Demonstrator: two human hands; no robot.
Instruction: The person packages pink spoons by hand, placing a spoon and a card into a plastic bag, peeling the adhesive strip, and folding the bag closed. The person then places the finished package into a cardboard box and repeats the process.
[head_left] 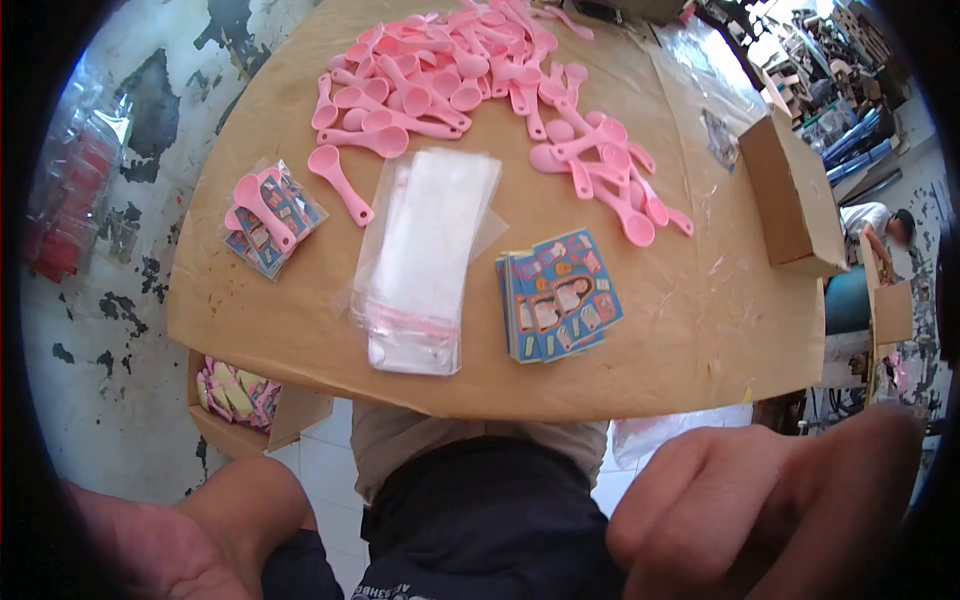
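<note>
My left hand [150,550] is close to the camera at the lower left edge, palm partly in view; its fingers are cut off. At the lower right my right hand [700,500] is also near the camera, its fingers seemingly folded, the inside hidden. Neither touches the table. Nearest on the table lie a stack of clear plastic bags [425,260] and, right of it, a stack of blue printed cards [560,300]. On the left, two pink measuring spoons [265,212] rest on a bagged card bundle [285,205]. One loose pink spoon [342,185] lies beside the bags.
A large heap of pink spoons [430,75] covers the back of the brown-covered table [700,330], with a smaller group [610,170] to the right. A cardboard box [790,195] stands at the right edge. Below left, an open box [235,420] holds packets. Another person [870,225] sits far right.
</note>
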